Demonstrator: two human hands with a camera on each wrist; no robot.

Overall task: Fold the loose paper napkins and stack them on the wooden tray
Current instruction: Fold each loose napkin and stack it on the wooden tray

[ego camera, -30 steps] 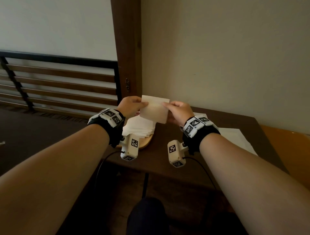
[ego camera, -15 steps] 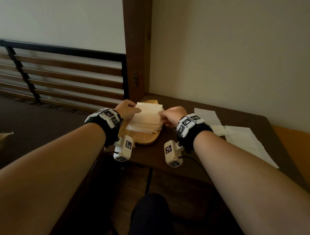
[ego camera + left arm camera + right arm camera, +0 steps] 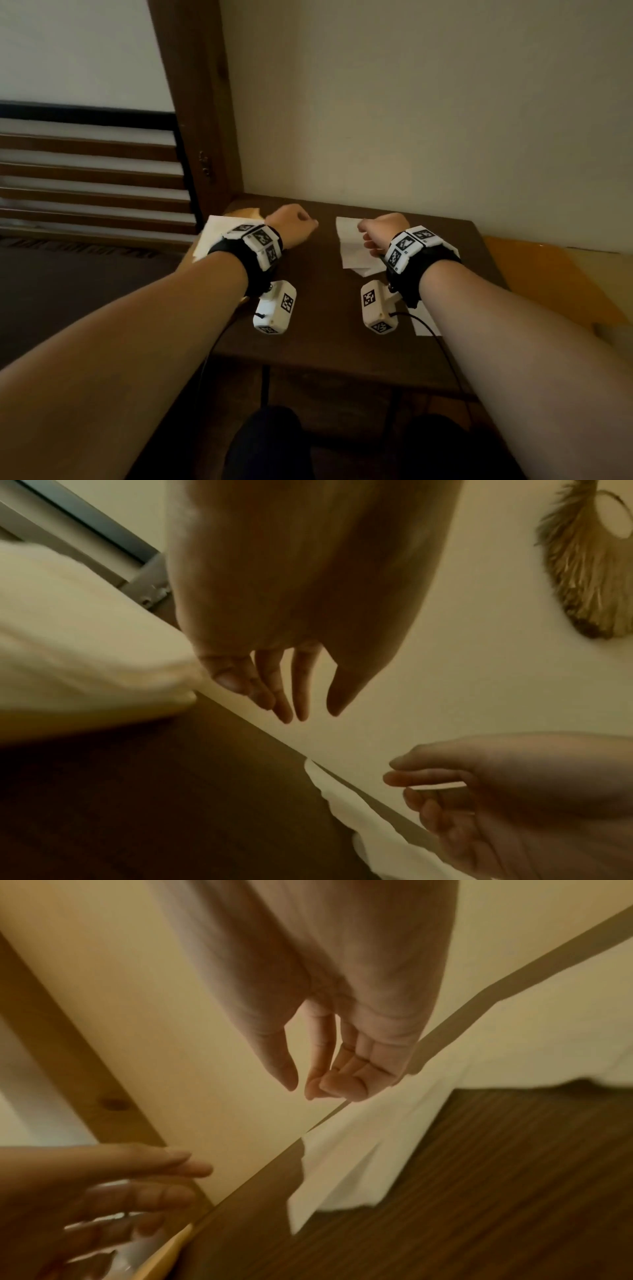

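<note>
The stack of folded white paper napkins (image 3: 209,240) sits on the pale wooden tray (image 3: 246,213) at the dark brown desk's (image 3: 318,308) far left corner; half a second ago I was setting a folded one on it, and now both hands have let go and swung right, so that napkin is done; a loose white napkin (image 3: 351,245) lies under my right hand (image 3: 382,231); its fingers hang loosely curled, empty; my left hand (image 3: 291,224) hovers relaxed, fingers extended, holding nothing.

No readable text; only coded square markers on wrist bands (image 3: 262,241)
</note>
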